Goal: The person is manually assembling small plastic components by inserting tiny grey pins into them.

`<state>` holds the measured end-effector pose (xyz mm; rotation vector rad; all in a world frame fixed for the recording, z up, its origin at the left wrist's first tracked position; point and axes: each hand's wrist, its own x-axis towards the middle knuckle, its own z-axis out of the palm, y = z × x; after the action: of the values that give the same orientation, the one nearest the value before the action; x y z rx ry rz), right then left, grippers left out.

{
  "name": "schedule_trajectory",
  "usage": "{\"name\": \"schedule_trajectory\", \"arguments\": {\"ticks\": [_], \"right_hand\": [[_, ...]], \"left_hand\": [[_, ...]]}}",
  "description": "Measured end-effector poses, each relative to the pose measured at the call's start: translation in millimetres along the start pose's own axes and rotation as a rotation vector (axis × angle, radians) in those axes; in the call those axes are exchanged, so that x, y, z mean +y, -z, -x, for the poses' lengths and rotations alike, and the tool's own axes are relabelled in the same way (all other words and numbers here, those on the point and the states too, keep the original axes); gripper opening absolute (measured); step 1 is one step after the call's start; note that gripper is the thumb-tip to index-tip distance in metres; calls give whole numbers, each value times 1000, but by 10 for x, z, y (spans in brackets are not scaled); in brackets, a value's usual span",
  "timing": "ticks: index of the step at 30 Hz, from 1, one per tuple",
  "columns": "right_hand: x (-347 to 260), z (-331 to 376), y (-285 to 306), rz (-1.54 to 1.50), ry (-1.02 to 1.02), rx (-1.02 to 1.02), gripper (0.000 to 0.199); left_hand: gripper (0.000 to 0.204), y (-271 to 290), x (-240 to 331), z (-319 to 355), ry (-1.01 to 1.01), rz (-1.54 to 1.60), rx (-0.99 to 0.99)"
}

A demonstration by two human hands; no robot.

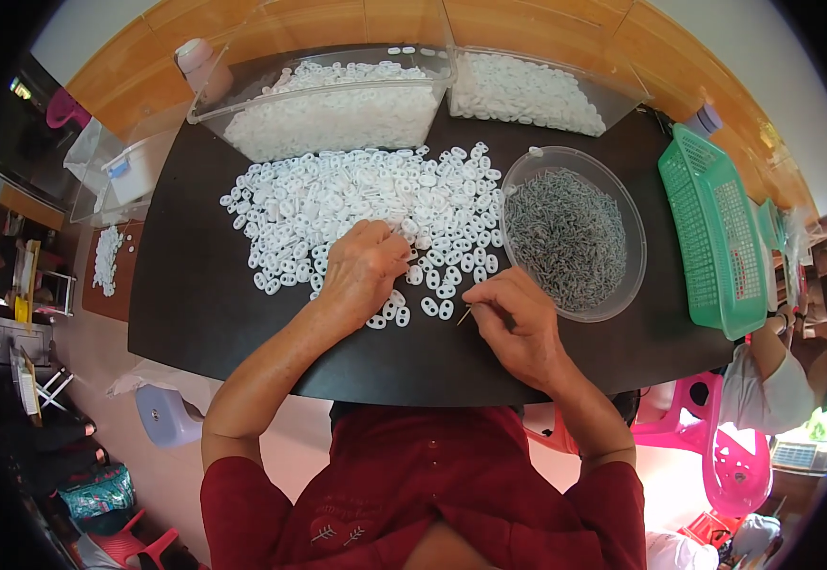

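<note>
A wide heap of small white oval pieces with two holes each (337, 190) covers the middle of the dark table. My left hand (364, 271) rests at the near edge of the heap, its fingers bent together; what they hold, if anything, is hidden. To its right, my right hand (520, 323) pinches a thin tan stick (464, 314) between thumb and fingers, just above the tabletop. Several loose white pieces lie between the hands. Beyond the right hand stands a round clear tub (634, 261) full of small grey screws (565, 237).
Two clear bins, one on the left (337, 90) and one on the right (613, 84), hold more white pieces at the back. A green basket (717, 237) stands at the right edge. Another person's arm (769, 351) shows beyond it. A pink stool (736, 470) is below.
</note>
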<state>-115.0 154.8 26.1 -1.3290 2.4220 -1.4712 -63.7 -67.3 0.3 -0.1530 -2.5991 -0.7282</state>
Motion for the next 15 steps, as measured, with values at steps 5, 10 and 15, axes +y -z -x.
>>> {"name": "schedule_trajectory", "arguments": {"ticks": [5, 10, 15], "right_hand": [[-6, -10, -87, -104, -48, -4, 17], [-55, -10, -257, -322, -169, 63, 18], [-90, 56, -345, -478, -296, 86, 17]], "left_hand": [[12, 251, 265, 4, 174, 281, -97], [13, 193, 377, 227, 300, 748, -131], [16, 117, 494, 357, 509, 1067, -54]]}}
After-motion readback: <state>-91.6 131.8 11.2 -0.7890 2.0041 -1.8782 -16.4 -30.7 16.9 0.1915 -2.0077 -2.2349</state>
